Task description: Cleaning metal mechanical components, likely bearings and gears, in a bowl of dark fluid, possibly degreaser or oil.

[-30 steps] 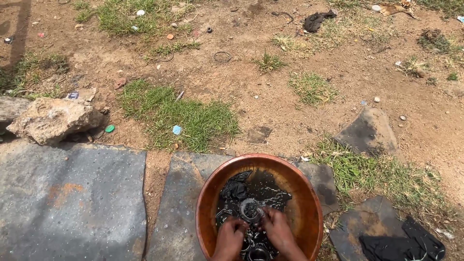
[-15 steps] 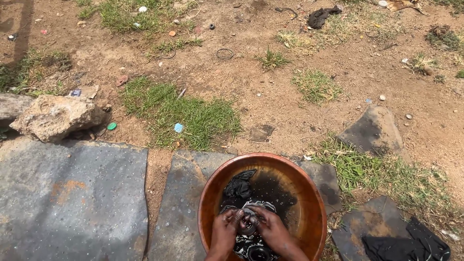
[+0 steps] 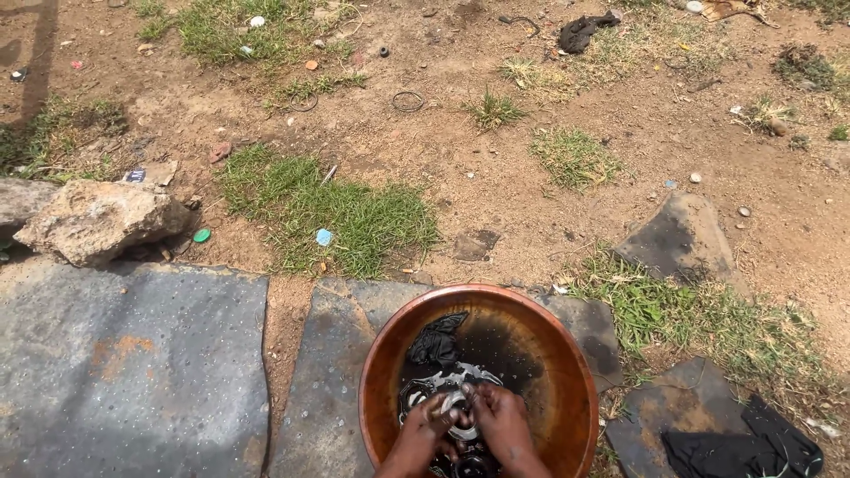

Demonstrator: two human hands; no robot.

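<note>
Metal part [image 3: 453,409], round and grey, sits low in the brown basin [image 3: 567,372], half sunk in black oily liquid [image 3: 496,347]. Both hands work it from the near side: left hand [image 3: 423,432] curled on its left edge, right hand [image 3: 500,420] curled on its right edge, fingers bent over the rim and wet with the dark liquid. Fingertips of the two hands nearly meet over the middle of the part; how firm the hold is, cannot tell. Another dark round piece [image 3: 474,465] lies just below the hands at the frame edge, mostly hidden. A black rag [image 3: 436,341] is bunched in the liquid just beyond the part, toward the far-left wall of the basin. Basin rests on a grey stone slab [image 3: 133,372], its far rim near the slab edge. Right of the basin, a black cloth [image 3: 744,447] lies on a smaller flat stone [image 3: 655,416]. Beyond the slab: a grass patch [image 3: 328,212], a rough rock [image 3: 97,219] at left, bare sandy ground with small litter. Far off, a thin wire ring [image 3: 408,101] and a dark scrap of cloth [image 3: 580,34] lie on the dirt.
</note>
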